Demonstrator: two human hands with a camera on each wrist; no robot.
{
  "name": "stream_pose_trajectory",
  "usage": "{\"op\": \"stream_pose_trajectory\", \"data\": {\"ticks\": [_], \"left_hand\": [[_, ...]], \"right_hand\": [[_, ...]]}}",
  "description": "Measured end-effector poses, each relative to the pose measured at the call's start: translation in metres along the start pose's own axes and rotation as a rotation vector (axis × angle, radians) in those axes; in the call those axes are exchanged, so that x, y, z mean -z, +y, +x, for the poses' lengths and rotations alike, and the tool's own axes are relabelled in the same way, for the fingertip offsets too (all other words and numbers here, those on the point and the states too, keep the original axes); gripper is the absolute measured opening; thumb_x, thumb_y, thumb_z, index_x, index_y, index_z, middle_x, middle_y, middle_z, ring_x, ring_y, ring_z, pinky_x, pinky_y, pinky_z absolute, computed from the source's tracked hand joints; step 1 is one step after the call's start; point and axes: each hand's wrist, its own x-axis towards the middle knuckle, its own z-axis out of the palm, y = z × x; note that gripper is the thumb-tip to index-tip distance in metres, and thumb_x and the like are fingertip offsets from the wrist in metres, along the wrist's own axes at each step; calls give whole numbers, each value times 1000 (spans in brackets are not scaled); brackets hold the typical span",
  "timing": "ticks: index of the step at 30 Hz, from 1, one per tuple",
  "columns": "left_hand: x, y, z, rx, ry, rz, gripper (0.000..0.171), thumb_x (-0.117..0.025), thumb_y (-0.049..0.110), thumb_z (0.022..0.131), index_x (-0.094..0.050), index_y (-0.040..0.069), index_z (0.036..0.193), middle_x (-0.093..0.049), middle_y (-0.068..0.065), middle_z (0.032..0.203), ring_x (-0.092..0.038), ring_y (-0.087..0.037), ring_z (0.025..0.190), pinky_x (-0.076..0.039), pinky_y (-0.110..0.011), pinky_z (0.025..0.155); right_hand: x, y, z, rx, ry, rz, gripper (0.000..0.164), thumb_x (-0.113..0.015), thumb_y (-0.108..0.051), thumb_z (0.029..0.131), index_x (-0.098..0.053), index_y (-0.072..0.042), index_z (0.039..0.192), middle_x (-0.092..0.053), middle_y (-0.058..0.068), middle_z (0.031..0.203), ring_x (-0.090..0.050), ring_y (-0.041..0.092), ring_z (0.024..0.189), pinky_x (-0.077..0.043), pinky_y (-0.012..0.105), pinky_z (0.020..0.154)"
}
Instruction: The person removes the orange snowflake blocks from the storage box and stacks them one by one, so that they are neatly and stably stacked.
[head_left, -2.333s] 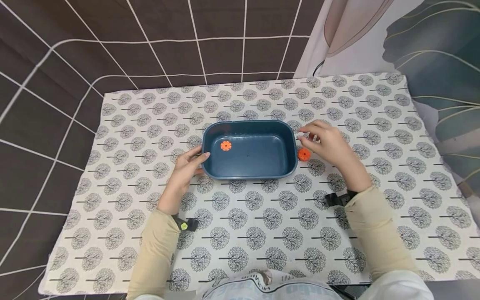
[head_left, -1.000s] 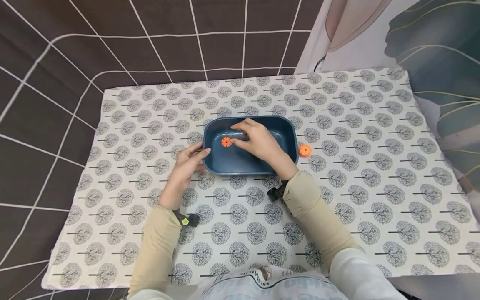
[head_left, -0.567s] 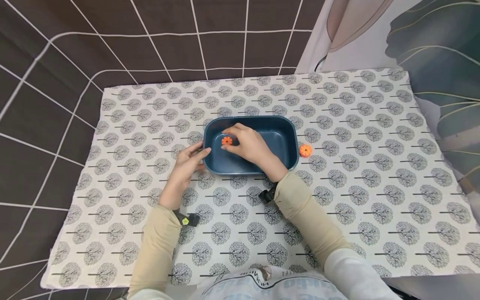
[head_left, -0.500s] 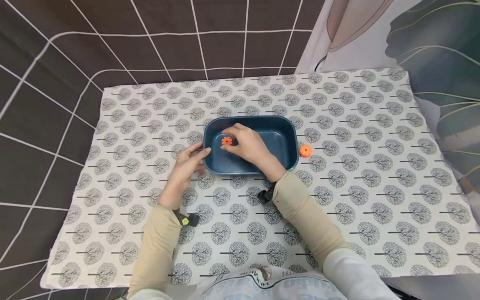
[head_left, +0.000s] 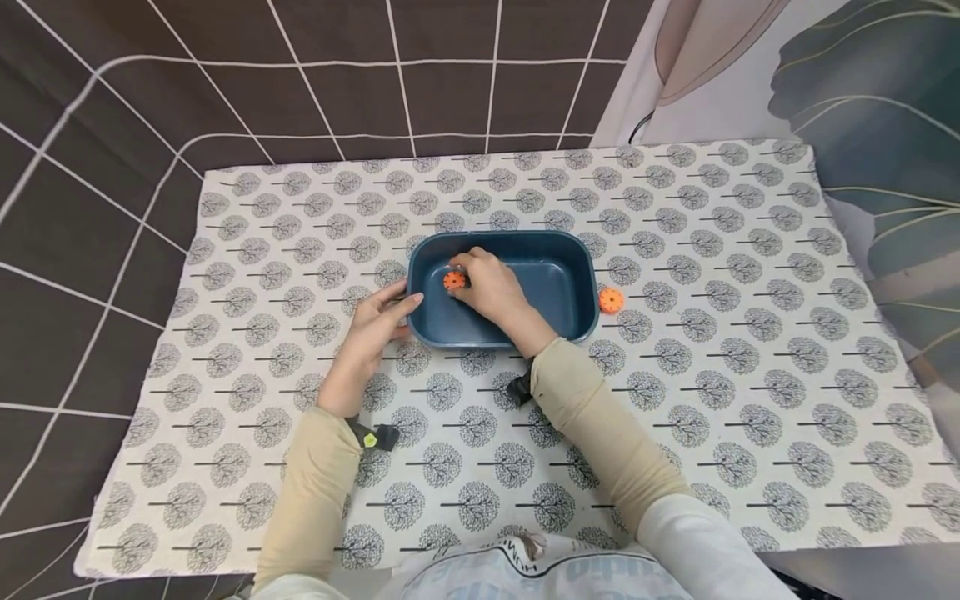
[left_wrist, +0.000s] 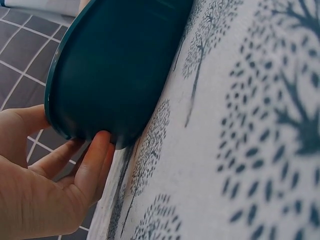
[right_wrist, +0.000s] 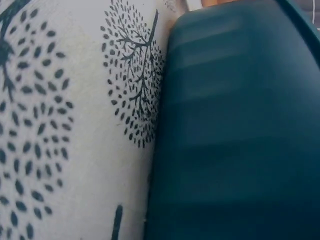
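A dark blue plastic basin (head_left: pixel 525 333) sits on the patterned cloth. My left hand (head_left: pixel 371 329) grips its left end, thumb over the rim and fingers against the outer wall, as the left wrist view shows of the basin (left_wrist: pixel 115 65) and hand (left_wrist: pixel 55 175). Inside, toward the left, is an orange notched disc (head_left: pixel 453 281) with a dark centre hole. My right hand (head_left: pixel 491 287) reaches over the front rim and pinches this disc between thumb and fingers. In the right wrist view the basin's outer wall (right_wrist: pixel 235 125) hides the fingers.
Just outside the basin's right end lies another orange notched piece (head_left: pixel 611 301), thicker, like stacked discs. The tree-print cloth (head_left: pixel 735 350) spreads all around the basin. Dark tiled-pattern fabric (head_left: pixel 337 100) rises behind and at the left, with a grey-green curtain (head_left: pixel 885 150) at the right.
My right hand has moved left from beside the orange piece outside the basin to the disc inside, and its fingers have closed on that disc. My left hand stays on the basin.
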Motion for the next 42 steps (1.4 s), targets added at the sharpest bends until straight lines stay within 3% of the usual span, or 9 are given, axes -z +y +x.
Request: {"op": "stream_pose_trajectory", "data": {"ticks": [11, 19, 42], "left_hand": [[2, 2, 1, 3, -5, 40, 55, -64, 25, 89, -43, 14, 140, -52, -5, 121, -60, -12, 90, -55, -21, 74], [3, 5, 1, -2, -4, 43, 57, -64, 25, 89, -41, 13, 141, -50, -9, 130, -60, -10, 89, -55, -20, 73], [-1, 2, 0, 13, 1, 6, 56, -64, 22, 89, -43, 13, 140, -50, -7, 126, -60, -13, 93, -55, -24, 77]], "right_hand": [[-12, 2, 6, -26, -37, -71, 48, -71, -29, 83, -58, -12, 126, -55, 10, 118, -55, 25, 102, -53, 37, 79], [-10, -1, 7, -73, -128, -33, 48, -67, -34, 86, -56, -17, 129, -44, 11, 131, -45, 27, 116, -46, 41, 93], [-9, 1, 10, -141, -158, -11, 43, -71, -34, 82, -59, -8, 114, -54, 11, 113, -53, 27, 102, -47, 38, 88]]}}
